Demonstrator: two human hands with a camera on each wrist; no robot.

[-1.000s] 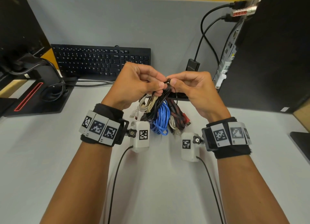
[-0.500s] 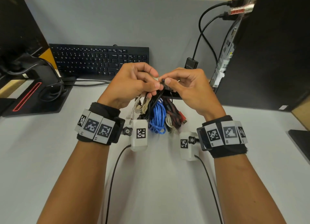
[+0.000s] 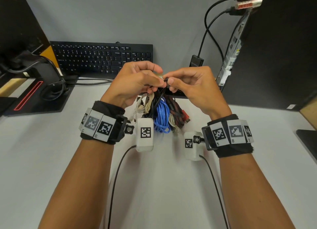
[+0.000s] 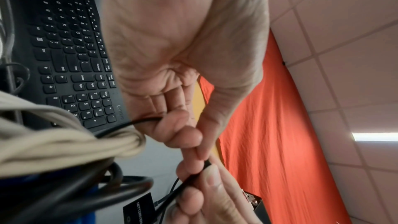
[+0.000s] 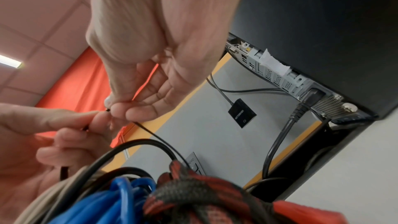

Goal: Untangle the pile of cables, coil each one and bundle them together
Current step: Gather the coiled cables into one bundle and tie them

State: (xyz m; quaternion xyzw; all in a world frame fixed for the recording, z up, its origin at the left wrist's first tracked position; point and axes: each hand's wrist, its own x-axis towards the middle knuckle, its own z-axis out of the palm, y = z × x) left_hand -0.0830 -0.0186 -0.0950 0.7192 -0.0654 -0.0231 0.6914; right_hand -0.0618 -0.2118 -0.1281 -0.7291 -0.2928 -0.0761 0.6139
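A bundle of coiled cables hangs under both hands above the desk: a beige cable [image 3: 145, 103], a thick black cable [image 3: 155, 100], a blue cable [image 3: 161, 115] and a red-and-black braided cable [image 3: 176, 112]. My left hand [image 3: 155, 78] is curled over the top of the bundle and pinches a thin black strand [image 3: 165, 81]. My right hand [image 3: 169, 82] pinches the same strand's tip between thumb and forefinger, touching the left fingertips. The left wrist view shows that strand [image 4: 189, 178] passing between both hands' fingers. In the right wrist view it [image 5: 150, 132] runs down into the blue cable [image 5: 120, 198] and the braided cable [image 5: 204, 193].
A black keyboard [image 3: 103, 57] lies behind the hands. A black computer tower [image 3: 274, 49] with plugged cables stands at the right, with a small black adapter [image 3: 197, 61] beside it. A monitor stand [image 3: 39, 95] sits at the left. The grey desk [image 3: 154, 186] stretches toward me.
Both hands and the hanging bundle have drifted slightly away from me, toward the keyboard. The fingertips stay pinched together on the thin black strand.
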